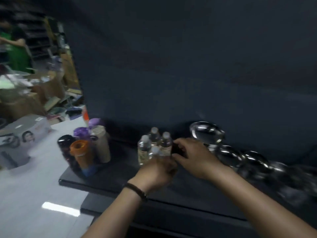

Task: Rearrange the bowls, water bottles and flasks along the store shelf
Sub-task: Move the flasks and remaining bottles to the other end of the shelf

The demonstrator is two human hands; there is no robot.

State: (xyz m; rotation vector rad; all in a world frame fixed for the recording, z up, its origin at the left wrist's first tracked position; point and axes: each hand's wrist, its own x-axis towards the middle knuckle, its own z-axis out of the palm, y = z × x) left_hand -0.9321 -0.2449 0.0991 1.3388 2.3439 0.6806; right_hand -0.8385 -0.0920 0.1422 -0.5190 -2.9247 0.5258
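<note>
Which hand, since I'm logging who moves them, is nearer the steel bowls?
Right. The right hand sits just left of the steel bowls, beside the water bottles; the left hand is farther left, at the bottles' front.

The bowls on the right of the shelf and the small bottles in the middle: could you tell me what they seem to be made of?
The bowls look like polished metal, probably stainless steel: mirror-bright, with sharp highlights. The bottles look like clear plastic with pale caps: you see through them, though the blur cannot rule out glass.
</note>
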